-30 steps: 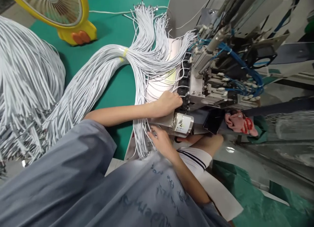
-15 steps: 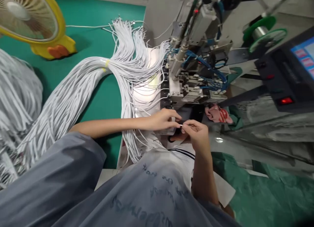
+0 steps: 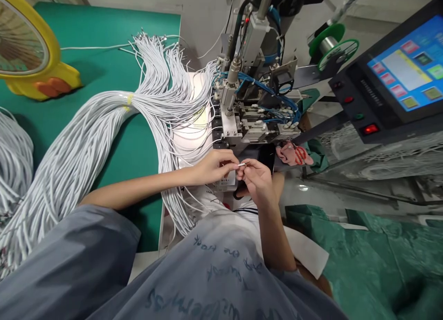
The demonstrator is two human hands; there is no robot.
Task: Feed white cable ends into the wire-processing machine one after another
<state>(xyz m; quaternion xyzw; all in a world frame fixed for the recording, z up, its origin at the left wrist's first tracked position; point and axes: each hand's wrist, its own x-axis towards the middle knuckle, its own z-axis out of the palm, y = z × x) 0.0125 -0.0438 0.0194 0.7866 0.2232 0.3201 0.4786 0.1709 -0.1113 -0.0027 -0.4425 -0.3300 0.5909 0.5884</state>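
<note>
Between my two hands is the end of a white cable. My left hand pinches it with thumb and fingertips from the left. On the other side my right hand has its fingers closed at the cable's tip. Just beyond the hands stands a machine with metal cylinders and blue air tubes. White cables run over a lit white surface to the row of black blocks along its left side. A big bundle of white cables, tied with yellow tape, lies left of my hands.
A yellow fan stands on the green table at the left. To the right are a touchscreen panel, a green wire spool, a pink cloth and green sheeting lower down.
The view has swung to the right, bringing more of the touchscreen into sight. My hands still meet at the cable end; the right hand has turned, its fingers more upright.
</note>
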